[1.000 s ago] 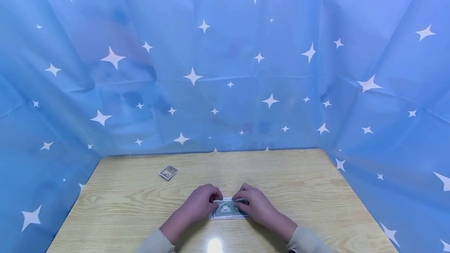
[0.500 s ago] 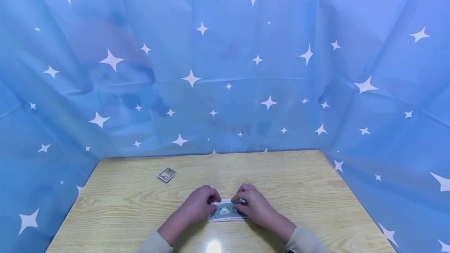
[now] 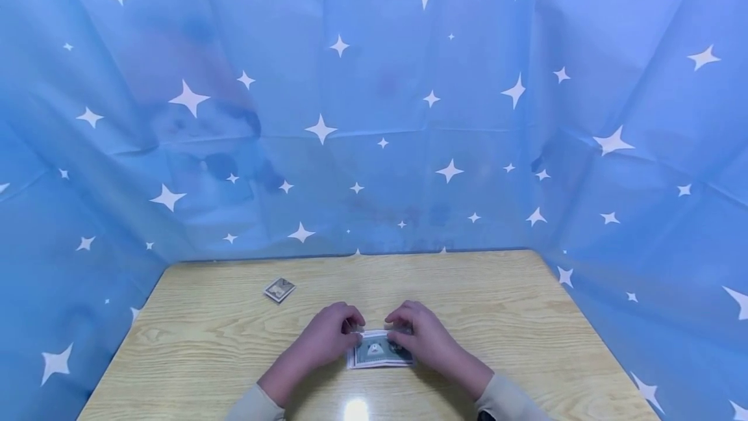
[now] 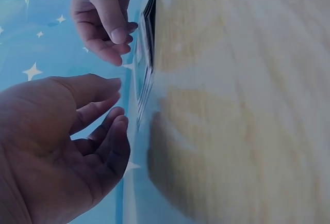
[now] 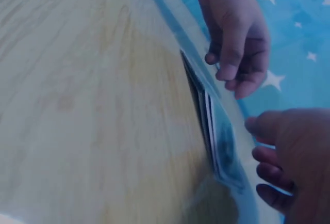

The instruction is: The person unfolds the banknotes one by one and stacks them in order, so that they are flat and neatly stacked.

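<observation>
A small stack of green paper banknotes with a pale figure in the middle (image 3: pixel 376 355) lies flat on the table. My left hand (image 3: pixel 330 338) hovers at its left end and my right hand (image 3: pixel 422 338) at its right end. Seen from the left wrist, the edges of the stack (image 4: pixel 147 59) look layered and slightly bowed off the wood, and the left hand's fingers are loosely bent, apart from the paper. From the right wrist view, a gap also shows between the right hand (image 5: pixel 296 157) and the notes (image 5: pixel 214 131). Neither hand holds anything.
A folded brownish banknote or small packet of notes (image 3: pixel 279 290) lies farther back on the left of the wooden table (image 3: pixel 497 304). Blue curtain with white stars (image 3: pixel 374 83) hangs behind and at both sides. Light glares off the near table edge.
Both hands have loosened from the stack: the fingers that touched its upper edge have risen slightly and spread away. The stack stays in place.
</observation>
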A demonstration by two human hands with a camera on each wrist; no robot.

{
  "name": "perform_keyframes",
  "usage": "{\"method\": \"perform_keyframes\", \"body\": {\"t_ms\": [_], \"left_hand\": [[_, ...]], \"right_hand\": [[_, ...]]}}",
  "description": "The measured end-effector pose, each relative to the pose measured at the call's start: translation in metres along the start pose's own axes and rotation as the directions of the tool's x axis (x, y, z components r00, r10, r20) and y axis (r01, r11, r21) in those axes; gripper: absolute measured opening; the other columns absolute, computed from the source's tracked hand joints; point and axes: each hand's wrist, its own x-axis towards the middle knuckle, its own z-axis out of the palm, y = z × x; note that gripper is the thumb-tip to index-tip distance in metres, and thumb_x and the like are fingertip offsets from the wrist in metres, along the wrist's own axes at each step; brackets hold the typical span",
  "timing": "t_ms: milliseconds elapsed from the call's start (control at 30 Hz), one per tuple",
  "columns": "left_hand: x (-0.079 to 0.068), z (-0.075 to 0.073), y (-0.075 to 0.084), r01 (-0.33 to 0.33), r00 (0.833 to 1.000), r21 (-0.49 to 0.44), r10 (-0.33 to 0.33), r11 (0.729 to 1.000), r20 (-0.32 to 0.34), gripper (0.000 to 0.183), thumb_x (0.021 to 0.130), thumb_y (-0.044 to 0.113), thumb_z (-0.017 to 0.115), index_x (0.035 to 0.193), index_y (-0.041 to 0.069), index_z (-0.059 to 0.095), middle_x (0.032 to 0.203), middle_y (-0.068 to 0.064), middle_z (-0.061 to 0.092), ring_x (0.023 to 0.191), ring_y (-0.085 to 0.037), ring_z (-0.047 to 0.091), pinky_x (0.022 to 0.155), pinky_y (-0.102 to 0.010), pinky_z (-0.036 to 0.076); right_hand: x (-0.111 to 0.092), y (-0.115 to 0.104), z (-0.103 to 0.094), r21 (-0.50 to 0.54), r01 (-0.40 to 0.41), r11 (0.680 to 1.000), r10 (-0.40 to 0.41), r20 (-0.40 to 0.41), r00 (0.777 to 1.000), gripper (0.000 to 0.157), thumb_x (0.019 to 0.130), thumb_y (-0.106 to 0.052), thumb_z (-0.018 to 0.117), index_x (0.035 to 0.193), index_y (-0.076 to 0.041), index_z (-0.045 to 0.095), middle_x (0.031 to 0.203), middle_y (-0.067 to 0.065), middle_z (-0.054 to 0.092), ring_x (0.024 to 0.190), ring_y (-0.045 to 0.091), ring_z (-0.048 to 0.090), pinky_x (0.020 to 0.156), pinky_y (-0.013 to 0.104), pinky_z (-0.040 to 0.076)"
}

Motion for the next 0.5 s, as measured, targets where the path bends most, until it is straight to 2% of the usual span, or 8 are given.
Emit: {"method": "perform_keyframes", "body": {"t_ms": [133, 233, 500], "left_hand": [[-0.001, -0.013, -0.006, 0.006, 0.996, 0.011, -0.005, 1.000, -0.092, 0.016, 0.094, 0.007, 0.084, 0.108, 0.012, 0.077, 0.097, 0.006, 0.067, 0.091, -0.012, 0.064, 0.080, -0.033, 0.058], [-0.001, -0.026, -0.014, 0.040, 0.986, 0.017, -0.036, 0.999, -0.165, 0.015, 0.095, 0.007, 0.083, 0.108, 0.012, 0.077, 0.099, 0.005, 0.068, 0.093, -0.012, 0.066, 0.083, -0.035, 0.059], [-0.009, -0.068, -0.038, 0.150, 0.939, 0.031, -0.132, 0.988, -0.316, 0.012, 0.099, 0.008, 0.081, 0.110, 0.008, 0.077, 0.102, -0.001, 0.071, 0.094, -0.018, 0.068, 0.086, -0.044, 0.060]], "right_hand": [[0.012, -0.004, 0.003, 0.036, -0.027, 0.999, 0.026, 0.026, 0.999, 0.018, 0.098, -0.016, 0.085, 0.115, -0.010, 0.081, 0.102, -0.007, 0.069, 0.098, 0.015, 0.064, 0.086, 0.035, 0.058], [0.024, -0.011, 0.005, 0.063, -0.054, 0.997, 0.051, 0.050, 0.997, 0.018, 0.100, -0.019, 0.083, 0.116, -0.009, 0.080, 0.104, -0.006, 0.070, 0.098, 0.015, 0.064, 0.086, 0.034, 0.057], [0.071, -0.031, 0.027, 0.132, -0.088, 0.987, 0.076, 0.092, 0.993, 0.020, 0.105, -0.020, 0.079, 0.120, -0.006, 0.078, 0.104, -0.006, 0.068, 0.096, 0.014, 0.065, 0.081, 0.031, 0.058]]}}
